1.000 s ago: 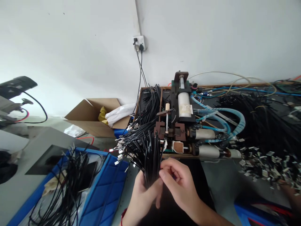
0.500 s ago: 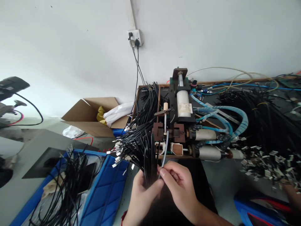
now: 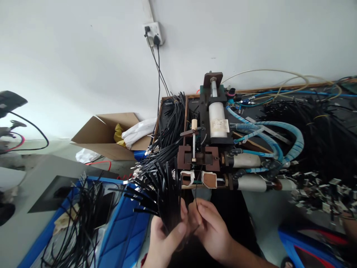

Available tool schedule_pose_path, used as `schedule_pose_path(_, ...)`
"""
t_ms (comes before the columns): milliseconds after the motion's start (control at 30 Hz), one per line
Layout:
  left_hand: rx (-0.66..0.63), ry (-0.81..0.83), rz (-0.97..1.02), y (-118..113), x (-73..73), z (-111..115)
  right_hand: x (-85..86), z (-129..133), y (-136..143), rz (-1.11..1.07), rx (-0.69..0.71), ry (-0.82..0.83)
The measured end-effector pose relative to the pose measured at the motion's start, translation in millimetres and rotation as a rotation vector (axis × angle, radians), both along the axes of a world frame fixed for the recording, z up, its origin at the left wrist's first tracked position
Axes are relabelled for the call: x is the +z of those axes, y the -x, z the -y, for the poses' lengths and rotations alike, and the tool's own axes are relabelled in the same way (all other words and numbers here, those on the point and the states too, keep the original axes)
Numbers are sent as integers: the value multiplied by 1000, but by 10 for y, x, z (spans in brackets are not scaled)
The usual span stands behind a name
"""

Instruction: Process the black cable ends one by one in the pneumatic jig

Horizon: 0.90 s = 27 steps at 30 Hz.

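Note:
A thick bundle of black flat cables (image 3: 167,197) fans upward from my left hand (image 3: 165,235), whose fingers are wrapped round its lower part. Beside it, my right hand (image 3: 213,229) is closed on one thin black cable (image 3: 196,191) between thumb and fingers. That single cable rises toward the brown clamp jaws (image 3: 184,157) of a pneumatic machine (image 3: 218,121). Below the jaws are two tan padded blocks (image 3: 209,179). Both hands are in front of the machine and apart from it. The lower ends of the cables are hidden by my hands.
More black cables (image 3: 174,126) lie in a tray left of the machine, and a large pile (image 3: 309,130) with white connectors (image 3: 320,193) lies right. Blue hoses (image 3: 295,145) loop beside the cylinders. A blue bin (image 3: 122,227) and a cardboard box (image 3: 95,130) stand left.
The black bundle has tilted and spread to the left. The greyish strip in my right hand is out of sight; a thin black cable shows there now. The view has shifted slightly.

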<state>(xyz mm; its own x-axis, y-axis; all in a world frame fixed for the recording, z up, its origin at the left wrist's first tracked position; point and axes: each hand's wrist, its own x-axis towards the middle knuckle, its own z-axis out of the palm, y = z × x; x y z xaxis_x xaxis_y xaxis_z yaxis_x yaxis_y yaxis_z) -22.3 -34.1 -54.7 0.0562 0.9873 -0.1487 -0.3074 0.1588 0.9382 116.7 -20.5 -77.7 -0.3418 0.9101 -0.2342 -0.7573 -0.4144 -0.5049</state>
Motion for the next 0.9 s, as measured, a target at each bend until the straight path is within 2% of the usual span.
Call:
schedule_pose_path(200,-95,-15,58,-86,5,-17,-28,-4,-52,-95,-5,30)
schedule_pose_path(467,-72,-44,88,-154,-83,-48,-18,-62,-90,-146,6,100)
schedule_pose_path(733,-65,-28,81,-173,-68,-61,17,-106,-87,-183,30,178)
schedule_pose_path(900,-44,-11,103,-139,-113,-52,34,-131,-68,-213,23,208)
